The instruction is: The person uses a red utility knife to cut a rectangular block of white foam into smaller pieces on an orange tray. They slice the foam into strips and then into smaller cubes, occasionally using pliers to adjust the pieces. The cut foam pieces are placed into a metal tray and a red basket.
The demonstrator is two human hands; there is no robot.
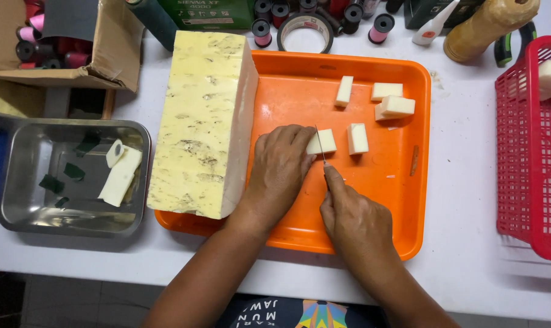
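- Foam piece [322, 142] is lying on the orange tray [403, 200], just right of the big foam block [202, 121].
- Left hand [279, 170] is pressing down on the piece, fingers curled over its left end and grasping it.
- Right hand [354, 215] is gripping a thin blade [320, 144], forefinger stretched along it; the blade is standing upright and cutting into the piece.
- Cut pieces [372, 112] are lying scattered further up the tray, apart from one another; two at the right are touching, one stacked on the other.
- Block is resting with its right side on the tray and its left side overhanging the white table [470, 182].
- Steel pan [38, 182] is sitting left of the block, holding pale offcuts and green scraps.
- Red basket [530, 170] is standing at the right edge, with foam pieces inside.
- Thread spools [324, 15], a tape roll [305, 31] and a cardboard box [105, 54] are crowding the far side.
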